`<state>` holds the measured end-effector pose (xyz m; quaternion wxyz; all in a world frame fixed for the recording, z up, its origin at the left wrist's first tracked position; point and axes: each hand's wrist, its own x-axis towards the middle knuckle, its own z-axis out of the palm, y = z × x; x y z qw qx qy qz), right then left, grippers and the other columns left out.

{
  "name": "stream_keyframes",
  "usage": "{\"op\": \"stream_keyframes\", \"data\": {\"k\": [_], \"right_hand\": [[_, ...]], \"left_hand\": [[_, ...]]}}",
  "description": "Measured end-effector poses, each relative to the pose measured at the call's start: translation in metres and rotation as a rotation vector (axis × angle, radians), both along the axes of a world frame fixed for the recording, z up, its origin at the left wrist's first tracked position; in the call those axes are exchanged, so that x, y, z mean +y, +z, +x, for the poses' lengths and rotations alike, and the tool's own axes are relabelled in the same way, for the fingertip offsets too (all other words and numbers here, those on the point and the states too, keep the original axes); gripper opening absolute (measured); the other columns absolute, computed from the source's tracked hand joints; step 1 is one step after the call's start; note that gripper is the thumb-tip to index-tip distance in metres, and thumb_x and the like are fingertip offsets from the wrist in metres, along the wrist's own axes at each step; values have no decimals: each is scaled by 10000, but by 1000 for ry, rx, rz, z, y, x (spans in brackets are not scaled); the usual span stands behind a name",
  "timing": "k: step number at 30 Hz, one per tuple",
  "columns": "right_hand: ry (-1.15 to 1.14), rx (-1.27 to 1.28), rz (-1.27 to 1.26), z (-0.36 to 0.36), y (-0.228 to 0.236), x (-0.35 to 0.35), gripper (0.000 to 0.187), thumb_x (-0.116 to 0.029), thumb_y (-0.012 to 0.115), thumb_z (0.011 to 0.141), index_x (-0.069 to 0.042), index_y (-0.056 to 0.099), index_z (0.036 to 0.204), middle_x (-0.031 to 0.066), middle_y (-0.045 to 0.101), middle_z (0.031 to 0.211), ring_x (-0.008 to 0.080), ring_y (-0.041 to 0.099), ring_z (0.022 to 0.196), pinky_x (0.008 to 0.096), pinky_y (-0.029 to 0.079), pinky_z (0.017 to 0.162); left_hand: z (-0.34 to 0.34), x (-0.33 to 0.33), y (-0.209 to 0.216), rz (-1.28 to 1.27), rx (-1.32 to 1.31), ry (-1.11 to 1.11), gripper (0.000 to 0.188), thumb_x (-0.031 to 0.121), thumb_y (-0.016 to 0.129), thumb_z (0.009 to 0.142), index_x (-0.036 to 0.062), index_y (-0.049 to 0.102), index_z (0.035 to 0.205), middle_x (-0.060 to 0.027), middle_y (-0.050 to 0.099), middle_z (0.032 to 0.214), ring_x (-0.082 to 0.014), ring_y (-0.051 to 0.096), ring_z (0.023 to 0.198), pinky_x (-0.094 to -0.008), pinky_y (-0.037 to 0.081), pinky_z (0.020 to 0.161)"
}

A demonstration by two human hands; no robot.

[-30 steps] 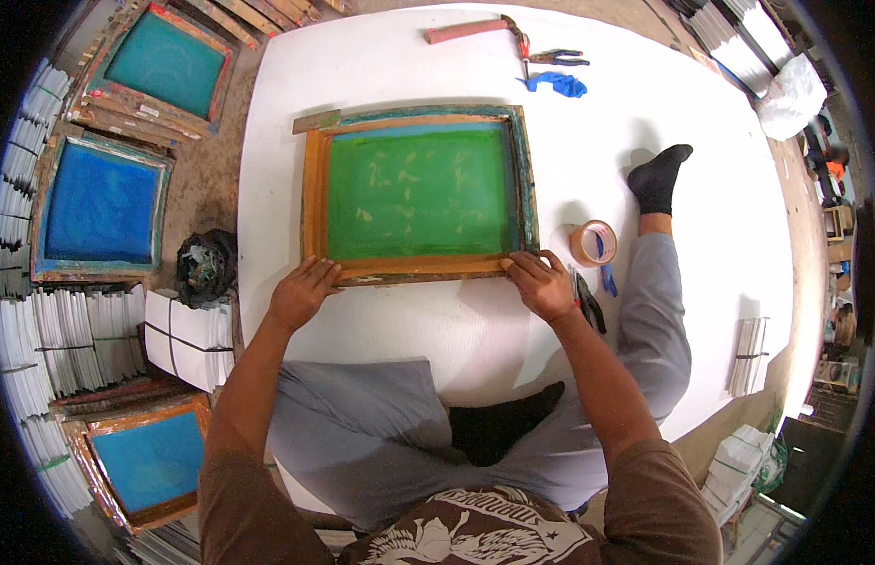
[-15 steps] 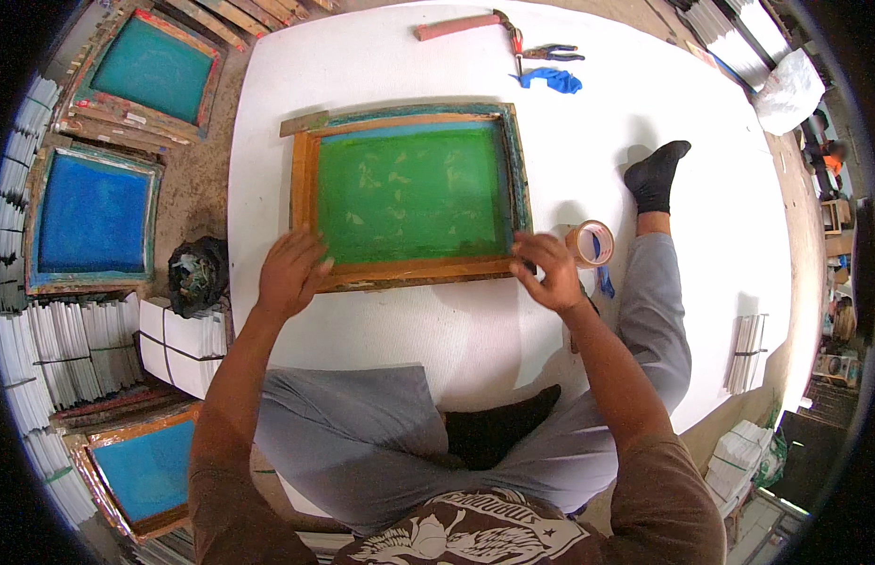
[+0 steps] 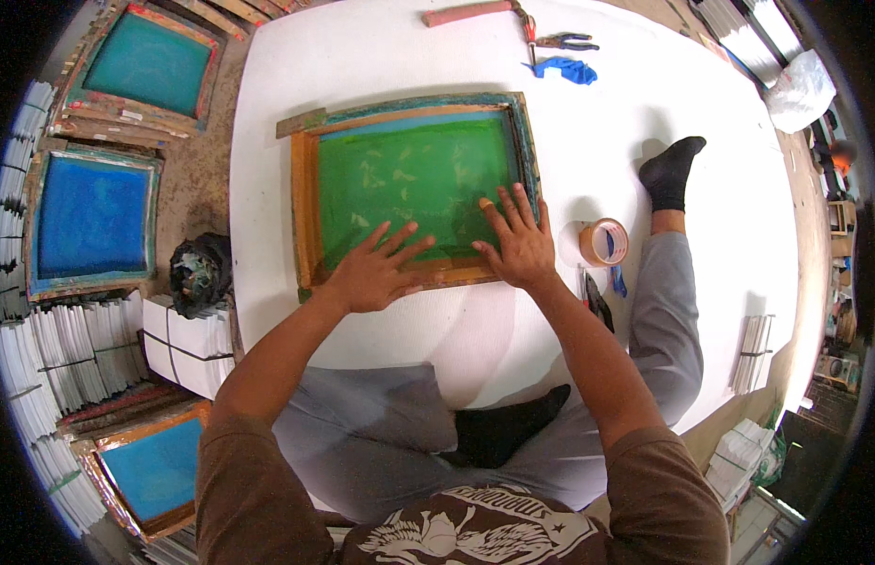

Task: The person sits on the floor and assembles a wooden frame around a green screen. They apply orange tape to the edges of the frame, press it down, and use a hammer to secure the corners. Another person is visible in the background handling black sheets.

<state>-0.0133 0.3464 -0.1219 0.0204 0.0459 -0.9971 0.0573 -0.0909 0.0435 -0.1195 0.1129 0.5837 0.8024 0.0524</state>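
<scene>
A wooden screen-printing frame (image 3: 310,202) with green mesh lies on the white surface in front of me. Pale marks show in the mesh. My left hand (image 3: 379,273) is over the frame's near edge, fingers spread and holding nothing. Over the mesh's near right corner is my right hand (image 3: 520,240), its fingers also apart. One finger of it has a tan wrap around the tip. I cannot tell whether either palm presses on the frame. To the right of it a roll of brown tape (image 3: 604,242) lies on its side, with a blue scrap (image 3: 618,282) beside it.
A hammer (image 3: 470,12), pliers (image 3: 566,41), a screwdriver (image 3: 530,38) and a blue cloth (image 3: 566,70) lie at the far side. Other framed screens (image 3: 94,212) lean at the left, near bundled paper stacks (image 3: 183,344) and a black bag (image 3: 200,273). My outstretched leg (image 3: 665,301) is at the right.
Both hands have moved inward from the frame's near corners, and their fingers have spread out over the mesh and near edge. The view has shifted slightly; the frame looks a little tilted.
</scene>
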Motion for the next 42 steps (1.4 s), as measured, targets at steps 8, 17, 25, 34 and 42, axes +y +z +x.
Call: {"op": "stream_keyframes", "data": {"k": [8, 17, 25, 34, 42], "right_hand": [[13, 23, 48, -1, 0, -3, 731, -652, 478, 986, -203, 417, 1560, 179, 316, 1646, 356, 176, 1571, 630, 125, 1237], [24, 77, 7, -24, 15, -76, 833, -736, 365, 978, -171, 363, 1590, 217, 248, 1670, 370, 156, 1575, 642, 119, 1234], [-42, 69, -118, -33, -9, -171, 811, -678, 434, 993, -156, 327, 1604, 238, 242, 1667, 388, 153, 1573, 645, 148, 1222], [100, 70, -391, 11, -13, -162, 855, -626, 592, 934, -152, 336, 1598, 248, 195, 1676, 409, 167, 1566, 613, 199, 1224], [-182, 47, -7, 1, -19, -45, 832, -735, 272, 1003, -199, 247, 1640, 188, 140, 1705, 386, 97, 1581, 622, 95, 1248]], "left_hand": [[30, -95, -10, -182, 116, -40, 591, 550, 428, 1046, 327, 370, 1590, 18, 227, 1705, -276, 169, 1578, -550, 130, 1283], [24, -71, -3, 114, 270, 898, 693, 502, 433, 1064, 87, 316, 1606, -207, 176, 1696, -400, 127, 1574, -590, 126, 1247], [29, -49, -31, -1, 207, 1159, 682, 485, 322, 1092, 57, 259, 1619, -238, 150, 1692, -409, 91, 1576, -622, 104, 1240], [28, -48, -31, 33, 224, 1146, 657, 453, 335, 1098, 70, 248, 1624, -233, 164, 1690, -402, 117, 1575, -615, 142, 1237], [26, -54, -35, 47, 268, 1144, 720, 514, 385, 1076, 51, 262, 1614, -254, 181, 1677, -435, 140, 1560, -618, 172, 1225]]}}
